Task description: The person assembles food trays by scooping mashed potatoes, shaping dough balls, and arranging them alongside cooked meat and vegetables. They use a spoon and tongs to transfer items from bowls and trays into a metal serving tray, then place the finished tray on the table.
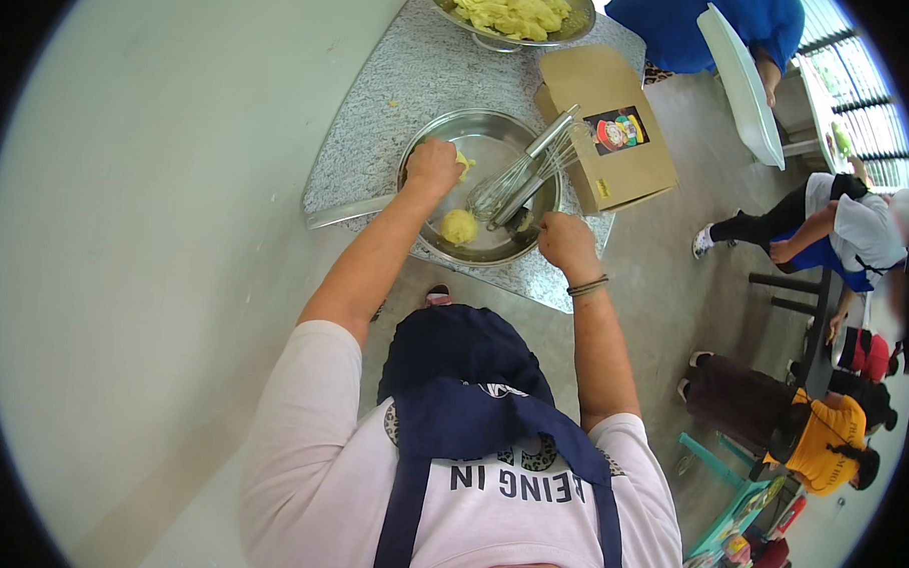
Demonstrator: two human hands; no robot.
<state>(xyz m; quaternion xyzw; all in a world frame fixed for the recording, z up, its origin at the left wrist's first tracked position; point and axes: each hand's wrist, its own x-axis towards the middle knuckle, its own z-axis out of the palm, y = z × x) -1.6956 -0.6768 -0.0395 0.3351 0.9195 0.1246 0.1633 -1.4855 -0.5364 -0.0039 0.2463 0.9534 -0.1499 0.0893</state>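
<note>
A wide steel pan (pixel 475 261) with a long flat handle (pixel 352 212) stands in front of me on the speckled counter. Over its left side, my left hand (pixel 434 167) is curled round a lump of yellow dough (pixel 466 165), part of which shows past the fingers. One round yellow dough ball (pixel 459 226) lies on the pan's near left floor. A wire whisk (pixel 508 186) and what looks like a second metal utensil (pixel 519 202) lean across the pan's right side. At the right rim, my right hand (pixel 569 244) is closed on the pan's edge, its fingertips hidden.
Right of the pan sits an open brown cardboard box (pixel 628 175). A steel bowl (pixel 584 28) heaped with yellow mash (pixel 512 10) stands farther back on the counter (pixel 370 131). Beyond, a person in blue (pixel 664 31) holds a white tray (pixel 742 89); several other people stand at right.
</note>
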